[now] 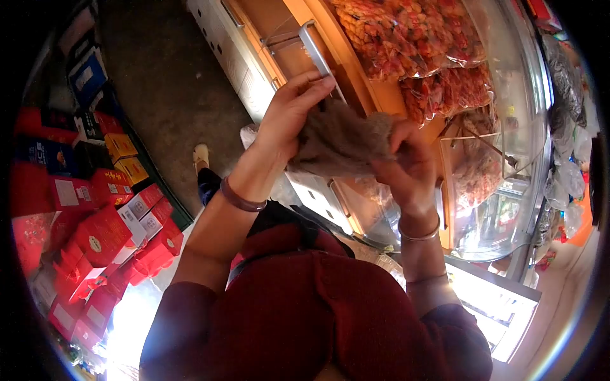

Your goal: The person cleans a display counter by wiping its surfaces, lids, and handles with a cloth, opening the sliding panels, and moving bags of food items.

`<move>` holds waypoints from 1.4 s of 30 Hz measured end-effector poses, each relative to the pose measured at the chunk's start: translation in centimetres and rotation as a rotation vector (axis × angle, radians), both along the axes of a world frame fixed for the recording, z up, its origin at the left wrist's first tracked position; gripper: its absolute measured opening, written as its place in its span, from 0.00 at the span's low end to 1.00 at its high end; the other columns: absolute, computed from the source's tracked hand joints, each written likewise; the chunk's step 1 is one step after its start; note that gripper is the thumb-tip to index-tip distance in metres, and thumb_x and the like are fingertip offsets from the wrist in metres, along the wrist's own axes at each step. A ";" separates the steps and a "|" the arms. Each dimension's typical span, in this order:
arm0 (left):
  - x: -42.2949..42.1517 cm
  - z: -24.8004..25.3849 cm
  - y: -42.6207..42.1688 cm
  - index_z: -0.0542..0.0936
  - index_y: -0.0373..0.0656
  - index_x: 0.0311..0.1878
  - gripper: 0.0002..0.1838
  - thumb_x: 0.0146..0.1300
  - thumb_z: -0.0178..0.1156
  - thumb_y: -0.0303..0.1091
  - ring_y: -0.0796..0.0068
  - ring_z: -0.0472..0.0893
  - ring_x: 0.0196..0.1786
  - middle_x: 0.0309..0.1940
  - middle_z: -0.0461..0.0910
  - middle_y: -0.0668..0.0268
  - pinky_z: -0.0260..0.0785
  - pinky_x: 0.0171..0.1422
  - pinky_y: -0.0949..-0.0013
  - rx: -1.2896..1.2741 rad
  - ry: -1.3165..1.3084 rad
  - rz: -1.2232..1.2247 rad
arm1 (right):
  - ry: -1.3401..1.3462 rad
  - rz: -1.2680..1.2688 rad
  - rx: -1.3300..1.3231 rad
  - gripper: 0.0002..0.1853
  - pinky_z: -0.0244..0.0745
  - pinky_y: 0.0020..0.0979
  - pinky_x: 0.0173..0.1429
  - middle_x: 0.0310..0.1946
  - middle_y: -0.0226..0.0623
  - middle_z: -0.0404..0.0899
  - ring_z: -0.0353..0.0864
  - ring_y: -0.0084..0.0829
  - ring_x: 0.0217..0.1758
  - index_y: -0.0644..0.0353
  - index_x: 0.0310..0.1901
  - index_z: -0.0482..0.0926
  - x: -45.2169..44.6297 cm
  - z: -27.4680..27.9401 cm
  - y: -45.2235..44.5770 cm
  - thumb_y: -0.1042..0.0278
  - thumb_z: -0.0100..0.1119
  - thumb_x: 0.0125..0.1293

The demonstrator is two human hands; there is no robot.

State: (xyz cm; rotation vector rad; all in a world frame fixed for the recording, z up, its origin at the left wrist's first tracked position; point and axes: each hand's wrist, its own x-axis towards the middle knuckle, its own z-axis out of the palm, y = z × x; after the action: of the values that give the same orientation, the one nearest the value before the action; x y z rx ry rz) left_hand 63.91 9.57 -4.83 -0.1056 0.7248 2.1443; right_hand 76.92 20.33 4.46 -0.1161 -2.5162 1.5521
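Observation:
A crumpled grey-brown cloth (340, 143) hangs between my two hands in front of the display cabinet. My left hand (289, 114) is closed on its left end, with the fingers pointing up beside a silver door handle (316, 54). Whether those fingers touch the handle I cannot tell. At the cloth's right end, my right hand (410, 168) pinches the fabric between thumb and fingers. Part of each hand's grip is hidden by the cloth.
Clear bags of reddish-orange dried food (413, 32) fill the cabinet behind curved glass (524, 108). Red gift boxes (105, 235) are stacked at the left, with yellow boxes (130, 168) among them. Plastic bags (565, 146) line the right side. Dark floor (159, 76) lies between.

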 end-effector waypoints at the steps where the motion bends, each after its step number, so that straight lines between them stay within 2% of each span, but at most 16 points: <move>1: -0.4 -0.5 0.3 0.78 0.39 0.42 0.12 0.61 0.63 0.37 0.81 0.72 0.31 0.28 0.74 0.73 0.65 0.34 0.76 -0.003 0.115 -0.020 | 0.025 -0.122 -0.166 0.09 0.66 0.26 0.48 0.40 0.32 0.71 0.70 0.24 0.44 0.60 0.35 0.71 0.0 1.0 -0.5 0.80 0.58 0.53; 6: 0.1 -2.0 0.9 0.76 0.38 0.45 0.10 0.65 0.57 0.34 0.75 0.78 0.42 0.37 0.78 0.64 0.72 0.47 0.68 -0.132 0.367 -0.192 | 0.277 -0.499 -0.236 0.19 0.69 0.25 0.54 0.46 0.36 0.75 0.73 0.26 0.48 0.66 0.53 0.72 -2.9 3.6 -1.2 0.81 0.52 0.57; 8: 1.9 -2.8 1.1 0.76 0.36 0.46 0.11 0.67 0.54 0.34 0.75 0.77 0.43 0.38 0.78 0.64 0.71 0.48 0.68 -0.189 0.590 -0.183 | 0.367 -0.407 0.244 0.23 0.71 0.27 0.56 0.48 0.41 0.76 0.76 0.28 0.50 0.71 0.59 0.67 -4.4 4.0 -0.1 0.83 0.50 0.60; 12: 5.0 -6.5 0.8 0.74 0.35 0.50 0.14 0.70 0.49 0.35 0.73 0.74 0.45 0.42 0.77 0.63 0.69 0.50 0.69 -0.097 0.915 -0.155 | 0.516 -0.344 0.404 0.19 0.71 0.25 0.55 0.47 0.38 0.78 0.77 0.27 0.49 0.69 0.55 0.72 -6.3 4.2 -0.5 0.84 0.52 0.61; 15: 5.7 -6.3 -2.1 0.74 0.37 0.53 0.16 0.69 0.50 0.37 0.69 0.75 0.49 0.45 0.77 0.58 0.69 0.55 0.65 -0.054 0.821 -0.465 | 0.359 -0.266 0.708 0.16 0.74 0.26 0.50 0.43 0.38 0.81 0.80 0.26 0.44 0.65 0.50 0.77 -6.4 4.8 0.2 0.82 0.58 0.59; 17: 7.9 -8.3 -1.8 0.76 0.37 0.51 0.14 0.67 0.50 0.34 0.67 0.77 0.48 0.42 0.78 0.58 0.70 0.54 0.65 0.026 0.824 -0.217 | 0.322 -0.035 0.880 0.15 0.76 0.27 0.47 0.41 0.40 0.82 0.82 0.29 0.40 0.62 0.50 0.78 -7.2 4.2 0.3 0.80 0.59 0.59; 20: 7.6 -5.3 -4.3 0.69 0.37 0.60 0.20 0.68 0.50 0.35 0.63 0.75 0.55 0.54 0.73 0.55 0.70 0.60 0.58 0.365 -0.356 -0.220 | 0.143 -0.054 0.800 0.19 0.76 0.28 0.48 0.41 0.41 0.82 0.82 0.33 0.41 0.59 0.53 0.77 -7.3 4.5 -1.1 0.78 0.62 0.57; 22: 7.1 -6.5 -4.8 0.63 0.38 0.65 0.25 0.69 0.48 0.41 0.61 0.74 0.57 0.59 0.70 0.55 0.69 0.62 0.56 0.731 -0.473 -0.240 | 0.059 -0.061 0.645 0.22 0.76 0.30 0.48 0.44 0.42 0.80 0.81 0.35 0.45 0.60 0.54 0.76 -6.1 3.9 -1.3 0.77 0.64 0.55; 28: 5.9 -5.4 -5.9 0.64 0.37 0.64 0.28 0.69 0.47 0.48 0.58 0.73 0.59 0.59 0.70 0.54 0.66 0.64 0.53 0.763 -0.336 -0.169 | -0.273 0.177 0.386 0.26 0.71 0.31 0.56 0.48 0.40 0.78 0.78 0.35 0.51 0.60 0.58 0.73 -3.6 2.5 -1.1 0.75 0.64 0.55; 32: 6.4 -6.5 -7.3 0.65 0.36 0.63 0.28 0.68 0.47 0.48 0.58 0.74 0.57 0.57 0.72 0.54 0.68 0.62 0.54 0.824 -0.393 -0.153 | -0.098 0.187 0.450 0.15 0.71 0.27 0.53 0.44 0.40 0.79 0.78 0.29 0.47 0.64 0.51 0.75 -3.4 2.3 -0.2 0.76 0.57 0.62; 34: 6.7 -7.9 -7.9 0.66 0.37 0.62 0.26 0.69 0.46 0.47 0.59 0.75 0.56 0.56 0.73 0.55 0.69 0.61 0.57 0.809 -0.415 -0.155 | 0.002 -0.220 -0.011 0.07 0.70 0.24 0.50 0.40 0.37 0.80 0.77 0.23 0.45 0.66 0.43 0.77 -2.4 1.7 -1.2 0.77 0.50 0.66; 35: 7.3 -10.1 -8.0 0.67 0.36 0.61 0.25 0.67 0.49 0.44 0.60 0.76 0.55 0.55 0.73 0.55 0.69 0.60 0.59 0.359 0.090 -0.132 | 0.000 -0.218 -0.011 0.07 0.70 0.24 0.50 0.40 0.37 0.80 0.77 0.23 0.45 0.66 0.43 0.77 -2.0 1.7 -0.8 0.77 0.50 0.66; 38: 5.9 -7.8 -8.0 0.68 0.38 0.58 0.25 0.58 0.61 0.31 0.62 0.78 0.50 0.48 0.76 0.59 0.71 0.57 0.63 0.179 0.339 0.040 | 0.055 -0.424 0.000 0.07 0.70 0.24 0.49 0.38 0.35 0.79 0.76 0.22 0.43 0.65 0.42 0.76 -0.3 2.6 1.3 0.76 0.48 0.68; 40: 4.5 -6.5 -7.9 0.69 0.43 0.58 0.28 0.51 0.63 0.26 0.59 0.79 0.45 0.43 0.76 0.60 0.74 0.49 0.61 -0.821 1.015 -0.085 | -0.228 -0.386 0.528 0.08 0.71 0.24 0.49 0.38 0.32 0.78 0.76 0.22 0.43 0.66 0.46 0.74 0.4 3.4 2.3 0.77 0.49 0.67; 41: 4.8 -4.9 -7.6 0.68 0.45 0.59 0.28 0.53 0.60 0.21 0.58 0.80 0.41 0.44 0.76 0.55 0.76 0.40 0.64 -0.855 1.053 0.043 | -0.226 -0.382 0.535 0.08 0.71 0.24 0.49 0.38 0.32 0.78 0.76 0.22 0.43 0.66 0.46 0.74 0.5 3.3 2.5 0.77 0.49 0.67; 42: 4.5 -3.6 -7.3 0.68 0.45 0.59 0.28 0.53 0.60 0.21 0.58 0.80 0.41 0.44 0.76 0.55 0.76 0.40 0.64 -0.852 1.048 0.043 | -0.164 -0.471 0.154 0.08 0.72 0.25 0.49 0.38 0.32 0.78 0.76 0.23 0.42 0.66 0.45 0.74 0.9 3.2 2.6 0.78 0.51 0.66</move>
State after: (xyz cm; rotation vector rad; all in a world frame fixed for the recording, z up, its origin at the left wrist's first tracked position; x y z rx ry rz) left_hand 68.36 2.28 -8.43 0.6005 2.2004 1.6708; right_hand 77.79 22.96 7.62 -0.7792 -2.4684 1.1992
